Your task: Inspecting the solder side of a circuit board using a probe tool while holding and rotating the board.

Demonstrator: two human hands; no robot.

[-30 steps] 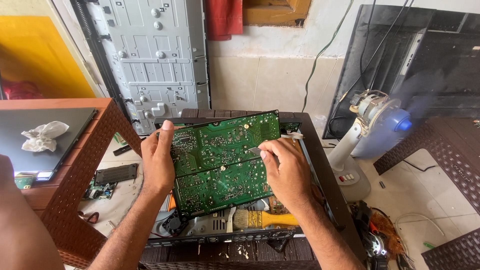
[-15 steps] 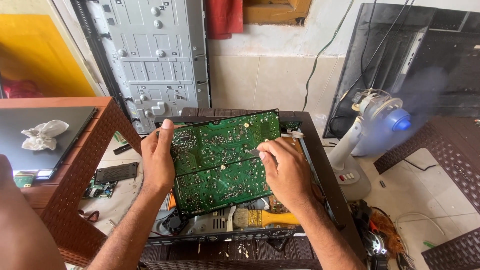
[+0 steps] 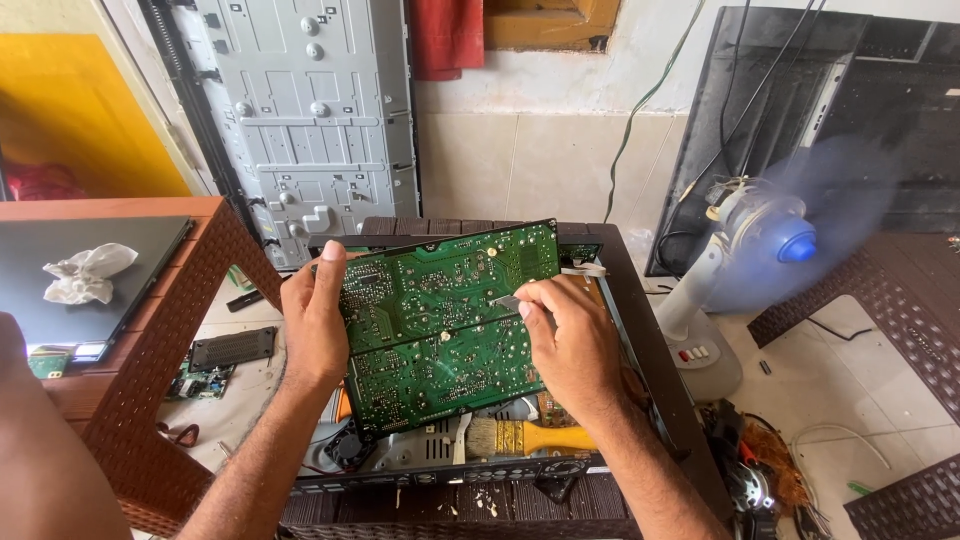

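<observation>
Above a dark wicker table (image 3: 655, 330): green circuit board (image 3: 445, 315), solder side up, tilted over an opened black chassis. Left hand (image 3: 315, 320) closed on the board's left edge, thumb on top. Right hand (image 3: 570, 340) pinching a small metal tool (image 3: 505, 299) against the board's middle. Below the board: yellow-handled brush (image 3: 520, 436). At right: blue spinning fan (image 3: 770, 245) on white stand. At left: crumpled white cloth (image 3: 88, 272) on a dark panel; grey metal back panel (image 3: 310, 110) against the wall.

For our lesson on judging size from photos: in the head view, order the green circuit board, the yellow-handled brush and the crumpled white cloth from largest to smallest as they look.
1. green circuit board
2. yellow-handled brush
3. crumpled white cloth
The brush and cloth look alike in size; differing distance makes that order unsure.
</observation>
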